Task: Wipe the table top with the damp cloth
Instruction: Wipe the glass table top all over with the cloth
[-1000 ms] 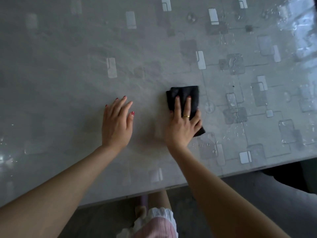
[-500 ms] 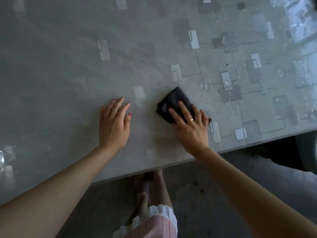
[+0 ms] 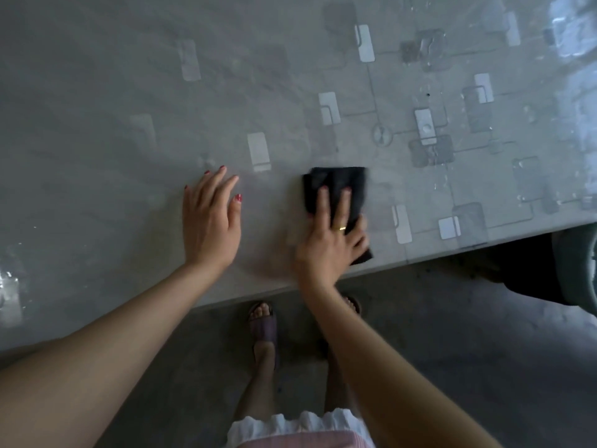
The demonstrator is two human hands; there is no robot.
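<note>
Grey and shiny, the counter (image 3: 97, 124) fills the top of the view, with pale blocks and thin lines printed on it and small wet spots toward the right. On it, close to the near edge, lies the dark cloth (image 3: 339, 185), folded into a thick pad. Its long side runs away from the person, from the near edge up toward the middle of the counter. The right hand (image 3: 329, 240) lies flat on top of the cloth with straight, spread fingers (image 3: 323, 205) pressing it down, not curled round it. The far part of the cloth sticks out past the fingertips, and one corner pokes out by the little finger, very near the counter's edge. The left hand (image 3: 210, 218) rests flat on the bare counter to the left, fingers straight and holding nothing, apart from the cloth. The right hand is the one on the cloth, so the next wipe will most likely be made by it; the wet spots to the right look like the part left to wipe. The middle of the cloth is hidden under the hand, so how it is folded cannot be told. The right hand looks a bit blurred. Below the counter are the floor (image 3: 452, 350), two feet in sandals (image 3: 263, 328) and a frilly hem (image 3: 290, 421). A dark thing at the right edge is cut off and hard to make out.
</note>
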